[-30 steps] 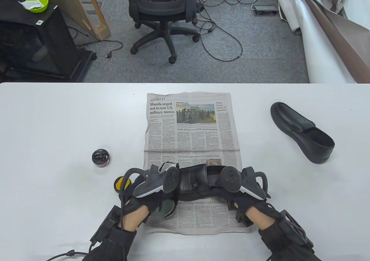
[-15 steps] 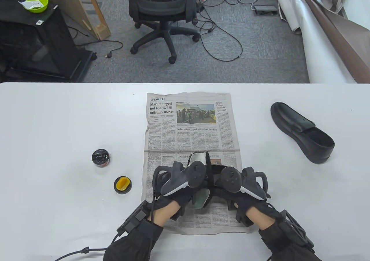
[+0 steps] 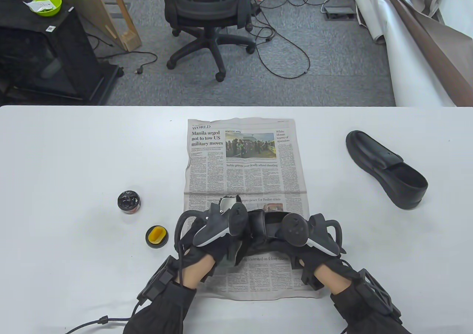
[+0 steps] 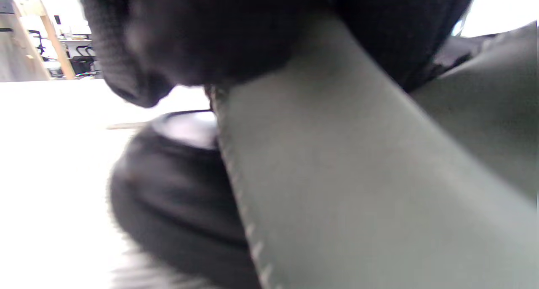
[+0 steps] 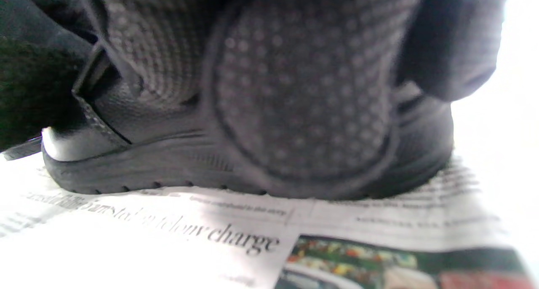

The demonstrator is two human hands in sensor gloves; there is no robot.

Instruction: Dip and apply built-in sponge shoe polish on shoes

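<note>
A black shoe (image 3: 264,226) lies sideways on the newspaper (image 3: 244,164) near the front edge. My left hand (image 3: 229,247) grips a grey-green cloth (image 3: 233,254) and presses it on the shoe's toe end; in the left wrist view the cloth (image 4: 358,175) covers the blurred toe (image 4: 177,188). My right hand (image 3: 292,239) holds the shoe's heel end; its gloved fingers (image 5: 303,103) wrap the shoe (image 5: 147,167) above the newspaper (image 5: 168,238). The open polish tin (image 3: 129,202) and its lid with the yellow sponge (image 3: 157,236) stand to the left, untouched.
A second black shoe (image 3: 386,169) lies on the white table (image 3: 74,156) at the right. An office chair (image 3: 207,12) and floor cables are beyond the far edge. A cable trails from my left sleeve.
My left hand swept the cloth right along the shoe, then back left toward the toe. The right hand and the shoe stayed put.
</note>
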